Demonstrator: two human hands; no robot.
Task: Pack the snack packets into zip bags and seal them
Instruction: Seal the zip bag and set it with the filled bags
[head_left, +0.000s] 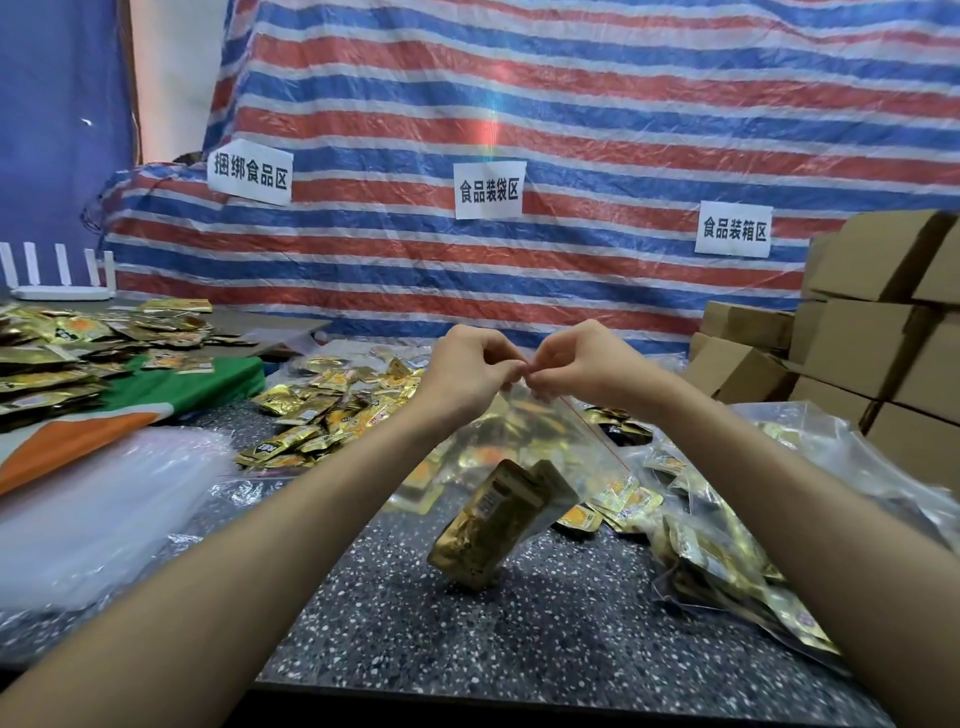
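Observation:
A clear zip bag with a red seal line hangs in the air above the speckled table. Gold snack packets sit in its lower end. My left hand and my right hand meet at the bag's top edge, and both pinch it with fingertips close together. Loose gold packets lie scattered on the table behind the bag.
A stack of empty clear bags lies at the left. Filled bags pile up at the right. Cardboard boxes stand at the far right. More packets cover a green and orange cloth. A striped tarp hangs behind.

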